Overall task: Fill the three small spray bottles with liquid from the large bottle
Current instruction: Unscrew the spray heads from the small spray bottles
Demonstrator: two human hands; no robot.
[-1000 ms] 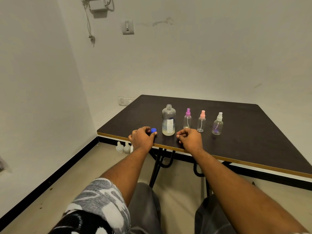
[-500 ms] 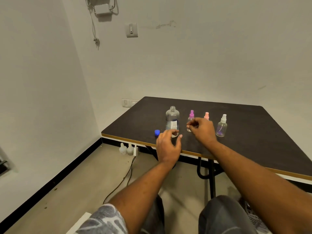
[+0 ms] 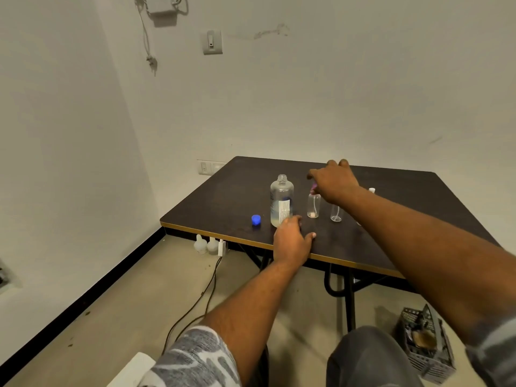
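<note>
1. Head view: large bottle (image 3: 281,202) stands uncapped near the front edge of the dark table (image 3: 405,202), its blue cap (image 3: 256,219) just left of it.
2. Left hand (image 3: 291,241), fingers loosely spread, rests beside the bottle's base.
3. Right hand (image 3: 335,181) closes around the purple sprayer top of the first small spray bottle (image 3: 313,206); a second small bottle (image 3: 336,213) stands just right.

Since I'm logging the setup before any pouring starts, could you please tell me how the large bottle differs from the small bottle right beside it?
The large bottle is taller and wider than the small spray bottle. The large bottle's neck is open, its blue cap lying on the table; the small spray bottle's purple top sits under the right hand. The large bottle carries a label; the small one has none. Both are clear and upright.
</note>
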